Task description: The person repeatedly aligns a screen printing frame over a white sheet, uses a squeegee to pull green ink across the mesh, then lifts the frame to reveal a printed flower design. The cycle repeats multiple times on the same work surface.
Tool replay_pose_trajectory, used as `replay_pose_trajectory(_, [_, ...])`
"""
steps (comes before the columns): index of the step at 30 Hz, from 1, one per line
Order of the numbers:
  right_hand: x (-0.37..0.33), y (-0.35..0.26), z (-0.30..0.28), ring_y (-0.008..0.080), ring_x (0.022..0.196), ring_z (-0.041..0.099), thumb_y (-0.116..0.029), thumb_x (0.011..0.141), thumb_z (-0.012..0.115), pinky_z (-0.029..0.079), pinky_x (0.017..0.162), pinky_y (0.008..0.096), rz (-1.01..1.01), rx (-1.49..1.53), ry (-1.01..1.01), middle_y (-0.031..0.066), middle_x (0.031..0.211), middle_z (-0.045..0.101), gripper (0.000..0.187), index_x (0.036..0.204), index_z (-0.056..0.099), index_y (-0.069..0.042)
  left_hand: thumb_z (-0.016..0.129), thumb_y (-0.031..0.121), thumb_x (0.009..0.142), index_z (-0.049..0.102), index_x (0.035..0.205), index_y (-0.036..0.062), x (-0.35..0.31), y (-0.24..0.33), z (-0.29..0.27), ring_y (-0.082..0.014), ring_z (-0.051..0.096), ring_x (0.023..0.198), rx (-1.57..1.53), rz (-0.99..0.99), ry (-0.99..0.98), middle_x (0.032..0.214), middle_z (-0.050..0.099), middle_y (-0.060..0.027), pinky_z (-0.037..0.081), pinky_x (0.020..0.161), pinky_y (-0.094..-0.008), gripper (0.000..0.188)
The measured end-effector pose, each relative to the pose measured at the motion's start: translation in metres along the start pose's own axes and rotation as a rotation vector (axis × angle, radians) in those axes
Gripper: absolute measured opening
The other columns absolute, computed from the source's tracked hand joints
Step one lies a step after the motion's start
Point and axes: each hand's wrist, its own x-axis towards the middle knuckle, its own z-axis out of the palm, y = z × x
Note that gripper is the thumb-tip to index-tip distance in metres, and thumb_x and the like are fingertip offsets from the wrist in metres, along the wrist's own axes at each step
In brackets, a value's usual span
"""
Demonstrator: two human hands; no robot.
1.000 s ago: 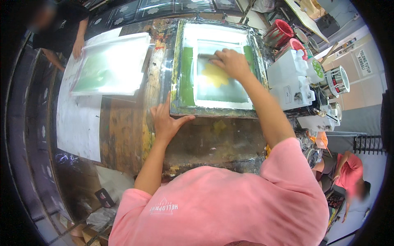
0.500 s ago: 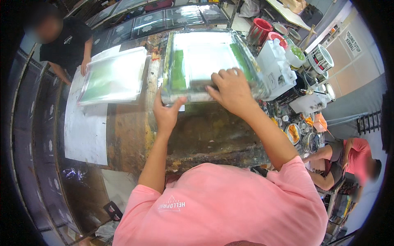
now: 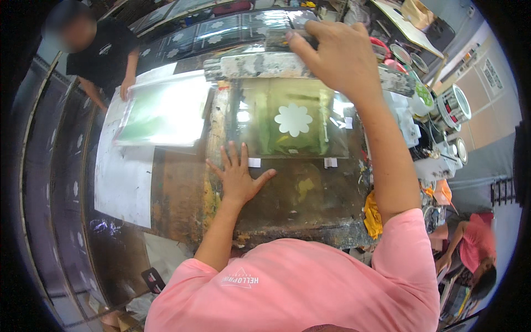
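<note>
My left hand (image 3: 239, 180) lies flat on the table with its fingers spread, just below the near left corner of a clear sheet (image 3: 274, 146). A pale flower shape (image 3: 293, 120) shows on that greenish sheet. Beyond it, a paint-stained screen-printing frame (image 3: 254, 65) is tilted up, seen nearly edge-on. My right hand (image 3: 345, 58) is raised over the frame, its fingers curled on what looks like a squeegee (image 3: 279, 41), mostly hidden. White tabs (image 3: 254, 162) sit along the sheet's near edge.
A stack of clear sheets (image 3: 163, 110) lies left on white paper (image 3: 124, 182), with a co-worker's hand (image 3: 127, 87) at its edge. Paint cans (image 3: 453, 102) and jugs crowd the right side, near a yellow cloth (image 3: 373, 216). Another person (image 3: 475, 243) sits at the lower right.
The frame has swung up from the table, uncovering the sheet with the flower. My right hand has risen with it. The left hand has let go of the frame and rests on the table.
</note>
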Motion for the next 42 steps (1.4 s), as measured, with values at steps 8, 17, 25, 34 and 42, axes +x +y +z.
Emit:
replay_pose_trajectory(8, [0.023,0.009,-0.004,0.0389,0.087,0.069,-0.055,0.101,0.054,0.046,0.086,0.0469,0.014,-0.018,-0.021,0.0192,0.090,0.074,0.056,0.103,0.077,-0.004,0.076,0.051,0.092,0.052,0.149,-0.0080,0.055,0.015,-0.035,-0.0377,0.065,0.124,-0.685,0.126,0.362,0.141,0.062,-0.0280,0.048,0.106,-0.0472,0.085])
replay_pose_trajectory(17, [0.021,0.009,-0.005,0.0419,0.087,0.067,-0.054,0.102,0.053,0.046,0.084,0.0488,0.010,0.014,-0.052,0.0208,0.089,0.072,0.055,0.098,0.073,-0.003,0.071,0.006,0.089,0.062,0.144,0.0024,0.062,-0.077,-0.104,-0.0115,0.067,0.075,-0.995,-0.156,0.459,0.086,0.076,-0.0110,0.054,0.071,-0.0284,0.056])
replay_pose_trajectory(25, [0.022,0.012,-0.003,0.0434,0.086,0.066,-0.053,0.102,0.055,0.046,0.081,0.0489,0.018,-0.009,-0.005,0.0221,0.088,0.071,0.054,0.094,0.071,-0.002,0.072,0.005,0.083,0.061,0.143,-0.0050,0.071,-0.236,-0.114,-0.0153,0.072,0.082,-0.817,-0.361,0.640,0.102,0.079,-0.0177,0.056,0.077,-0.0291,0.061])
replay_pose_trajectory(34, [0.017,0.005,-0.006,0.0413,0.091,0.071,-0.055,0.100,0.053,0.050,0.087,0.0525,0.067,-0.014,-0.075,0.0206,0.098,0.076,0.057,0.107,0.076,-0.003,0.078,0.035,0.091,0.050,0.155,0.0029,0.041,-0.256,-0.050,-0.0413,0.028,0.156,-0.174,-0.216,0.937,0.168,0.027,-0.0291,0.019,0.127,-0.0533,0.077])
replay_pose_trajectory(42, [0.019,0.009,-0.001,0.0415,0.092,0.071,-0.057,0.099,0.052,0.051,0.085,0.0523,0.024,-0.002,-0.027,0.0212,0.097,0.075,0.058,0.103,0.076,-0.004,0.072,0.029,0.097,0.064,0.144,0.0212,0.031,-0.191,-0.049,-0.0342,0.035,0.154,0.120,0.180,0.531,0.159,0.050,-0.0098,0.013,0.127,-0.0689,0.048])
